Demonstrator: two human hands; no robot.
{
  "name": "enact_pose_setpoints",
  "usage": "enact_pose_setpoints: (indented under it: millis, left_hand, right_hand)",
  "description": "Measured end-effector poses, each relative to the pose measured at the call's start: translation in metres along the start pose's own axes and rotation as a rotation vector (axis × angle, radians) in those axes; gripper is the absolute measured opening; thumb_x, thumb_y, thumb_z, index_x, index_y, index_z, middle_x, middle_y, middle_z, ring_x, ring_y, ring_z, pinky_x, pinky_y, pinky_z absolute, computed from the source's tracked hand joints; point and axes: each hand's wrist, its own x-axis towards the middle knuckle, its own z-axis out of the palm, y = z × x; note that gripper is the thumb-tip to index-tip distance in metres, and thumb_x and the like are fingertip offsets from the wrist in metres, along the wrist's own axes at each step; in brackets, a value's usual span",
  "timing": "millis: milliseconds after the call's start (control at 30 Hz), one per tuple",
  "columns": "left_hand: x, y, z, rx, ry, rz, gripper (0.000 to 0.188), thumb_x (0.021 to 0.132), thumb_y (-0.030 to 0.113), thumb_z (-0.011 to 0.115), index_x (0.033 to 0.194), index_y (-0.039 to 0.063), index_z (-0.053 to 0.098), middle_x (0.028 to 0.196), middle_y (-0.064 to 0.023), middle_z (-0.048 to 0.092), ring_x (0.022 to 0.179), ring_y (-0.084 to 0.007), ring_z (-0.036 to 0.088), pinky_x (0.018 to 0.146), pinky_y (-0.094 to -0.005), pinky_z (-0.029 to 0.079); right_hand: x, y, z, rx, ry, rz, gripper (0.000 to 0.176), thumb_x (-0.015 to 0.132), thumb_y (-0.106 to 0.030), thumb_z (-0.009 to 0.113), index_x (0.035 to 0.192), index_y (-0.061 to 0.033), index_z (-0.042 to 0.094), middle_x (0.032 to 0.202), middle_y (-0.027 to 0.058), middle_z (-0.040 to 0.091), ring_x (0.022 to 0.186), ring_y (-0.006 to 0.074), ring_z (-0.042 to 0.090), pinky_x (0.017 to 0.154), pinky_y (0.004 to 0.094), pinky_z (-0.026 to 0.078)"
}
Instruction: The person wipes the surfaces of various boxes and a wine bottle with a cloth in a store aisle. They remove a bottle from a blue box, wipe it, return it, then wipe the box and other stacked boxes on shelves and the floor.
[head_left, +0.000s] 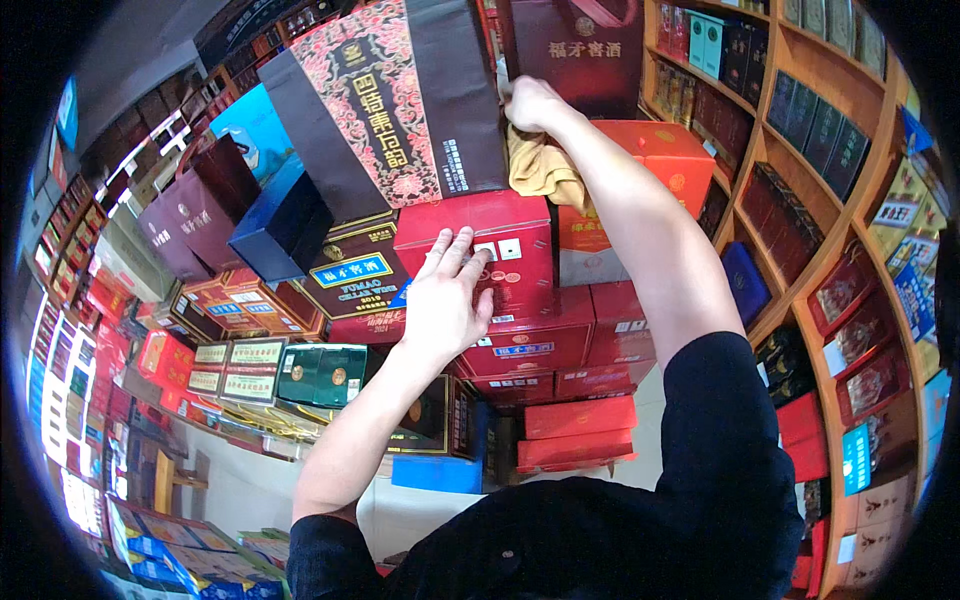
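Observation:
My left hand rests flat on the front upper edge of a dark red carton, its thumb spread from the fingers. That carton tops a stack of red cartons. My right hand is farther forward, curled around a tan cloth that hangs below it. Its fingertips are hidden behind the edge of a large dark gift bag with a pink floral panel and gold writing. Behind my right hand stands a maroon gift bag. Under my right forearm is an orange-red box.
Wooden shelves with boxed goods curve along the right. A dark blue box and a purple gift bag stand at the left. Green boxes sit lower left. Red boxes lie low in front of my body.

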Motion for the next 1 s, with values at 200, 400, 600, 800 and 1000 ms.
enact_pose_setpoints:
  millis: [200,400,600,800,1000]
  left_hand:
    - [0.006,0.007,0.019,-0.105,0.099,-0.023,0.040,0.076,0.015,0.077,0.114,0.003,0.074,0.144,-0.0199,0.059,0.137,-0.0385,0.053,0.113,-0.0432,0.047]
    - [-0.003,-0.004,0.024,-0.079,0.070,0.006,0.042,0.077,0.013,0.077,0.117,0.001,0.072,0.148,-0.0208,0.056,0.140,-0.0389,0.050,0.115,-0.0431,0.045]
    - [-0.009,-0.009,0.025,-0.108,0.073,-0.007,0.041,0.078,0.014,0.076,0.117,0.001,0.072,0.150,-0.0207,0.054,0.143,-0.0404,0.047,0.116,-0.0462,0.044]
    - [-0.008,-0.009,0.028,-0.160,0.120,0.019,0.038,0.079,0.011,0.071,0.116,0.001,0.071,0.149,-0.0217,0.054,0.141,-0.0430,0.048,0.114,-0.0491,0.045]
    - [0.005,-0.024,0.029,-0.187,0.304,0.024,0.032,0.071,0.000,0.061,0.101,0.000,0.073,0.113,-0.0225,0.072,0.116,-0.0370,0.068,0.103,-0.0424,0.053]
  right_hand:
    - [0.039,0.044,0.027,-0.413,-0.307,-0.267,0.038,0.089,-0.010,0.050,0.117,0.0064,0.071,0.128,0.0243,0.068,0.117,0.0341,0.068,0.097,0.0412,0.054]
    - [0.031,0.043,0.031,-0.492,-0.302,-0.214,0.038,0.086,-0.010,0.053,0.113,0.0053,0.074,0.125,0.0257,0.069,0.115,0.0330,0.069,0.094,0.0408,0.056]
    - [-0.050,-0.006,0.011,-0.357,-0.198,-0.045,0.033,0.087,-0.013,0.061,0.112,0.0055,0.072,0.116,0.0289,0.070,0.111,0.0395,0.069,0.095,0.0450,0.055]
    - [-0.141,-0.032,0.002,-0.177,-0.014,-0.002,0.036,0.088,-0.023,0.064,0.115,-0.0011,0.073,0.111,0.0254,0.072,0.109,0.0385,0.070,0.097,0.0455,0.055]
    - [-0.190,-0.050,0.071,0.063,0.354,-0.451,0.036,0.091,-0.032,0.064,0.117,-0.0082,0.073,0.126,0.0137,0.070,0.124,0.0336,0.062,0.106,0.0437,0.047]
